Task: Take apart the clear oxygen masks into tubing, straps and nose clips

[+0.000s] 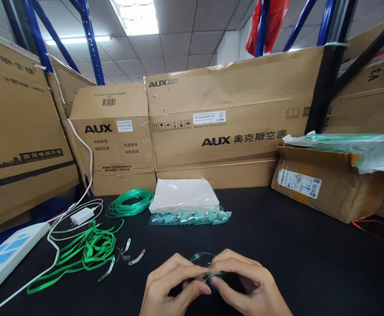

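Observation:
A clear, rounded plastic mask (202, 259) with a greenish tint is held low over the black table, much of it covered by my fingers. My left hand (179, 285) pinches its near edge from the left, thumb and forefinger together. From the right, my right hand (244, 281) grips the same edge between thumb and fingers, the fingertips of both hands almost meeting. Whether a small part sits between the fingertips is too hidden to tell. To the left lie thin metal strips (137, 257) beside small clear plastic bits, and a tangle of green elastic straps (99, 245).
Behind my hands lies a stack of white bags (183, 195) with clear green-tinted pieces (188, 217). Left of it rests coiled green tubing (131, 202). A power strip (10, 250), white charger (82, 216) and cable occupy the left. Cardboard walls (238, 118) and an open box (327, 188) border the table.

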The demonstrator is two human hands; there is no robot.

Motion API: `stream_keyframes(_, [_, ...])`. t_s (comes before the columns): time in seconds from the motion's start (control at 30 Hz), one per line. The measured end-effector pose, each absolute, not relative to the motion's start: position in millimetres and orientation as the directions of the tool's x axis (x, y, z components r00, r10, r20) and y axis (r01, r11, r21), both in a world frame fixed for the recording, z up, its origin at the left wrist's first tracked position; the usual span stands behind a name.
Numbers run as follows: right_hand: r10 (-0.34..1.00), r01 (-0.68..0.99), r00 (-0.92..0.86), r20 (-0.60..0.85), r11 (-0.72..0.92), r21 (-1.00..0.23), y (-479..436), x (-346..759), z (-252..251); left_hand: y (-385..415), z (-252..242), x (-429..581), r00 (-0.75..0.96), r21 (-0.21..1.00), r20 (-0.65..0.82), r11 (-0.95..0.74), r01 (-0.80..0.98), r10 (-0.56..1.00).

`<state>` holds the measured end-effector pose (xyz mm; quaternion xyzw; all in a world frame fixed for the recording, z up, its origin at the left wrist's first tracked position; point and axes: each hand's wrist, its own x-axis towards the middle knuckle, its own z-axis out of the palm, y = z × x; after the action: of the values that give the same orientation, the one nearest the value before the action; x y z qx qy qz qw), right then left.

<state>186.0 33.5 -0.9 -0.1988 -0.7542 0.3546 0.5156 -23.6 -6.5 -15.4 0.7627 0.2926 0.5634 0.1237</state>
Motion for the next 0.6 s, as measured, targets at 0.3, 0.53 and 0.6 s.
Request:
stream_keyframes(0.3, [0.651,-0.108,-0.393,0.65,0.669,-0.735,31.6,185.6,1.4,-8.0,-16.3,-22.6,0.215,0.511,0.769,-0.781,0.361,0.602])
stream_keyframes(0.53, [0.651,-0.135,-0.429,0.626,0.639,-0.757,33.5,187.4,5.2,-10.5,-12.8,-18.9,0.205,0.5,0.788,-0.797,0.339,0.581])
stream_keyframes(0.6, [0.65,-0.144,-0.433,0.624,0.634,-0.76,33.9,187.1,5.2,-12.2,-12.9,-15.5,0.148,0.537,0.782,-0.775,0.333,0.606])
